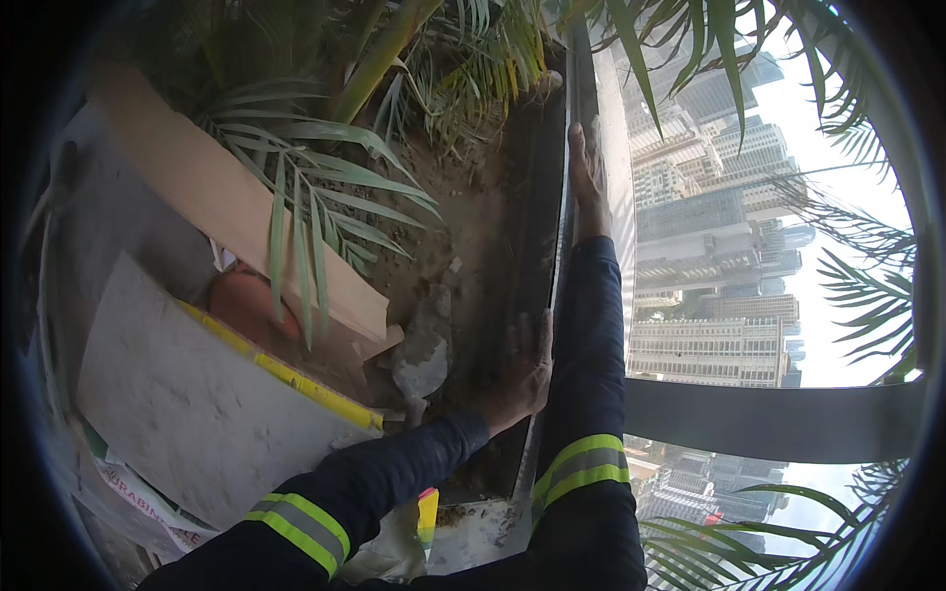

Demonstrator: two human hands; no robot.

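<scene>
My left hand lies against the black inner wall of a planting bed, near its top edge. Its fingers are stretched and apart, a little blurred, and I see nothing held in them. Farther along, my right hand rests on the narrow pale ledge beside that wall, fingers extended and nothing visible in them. Both dark sleeves carry yellow-green and grey reflective bands. Brown soil fills the bed to the left of the wall. A grey, crusted lump lies on it, left of my left hand.
Palm fronds overhang the soil. At left are a long tan board, a grey panel with a yellow edge strip, a rounded reddish-brown object and a printed sack. Tall buildings stand beyond a grey beam at right.
</scene>
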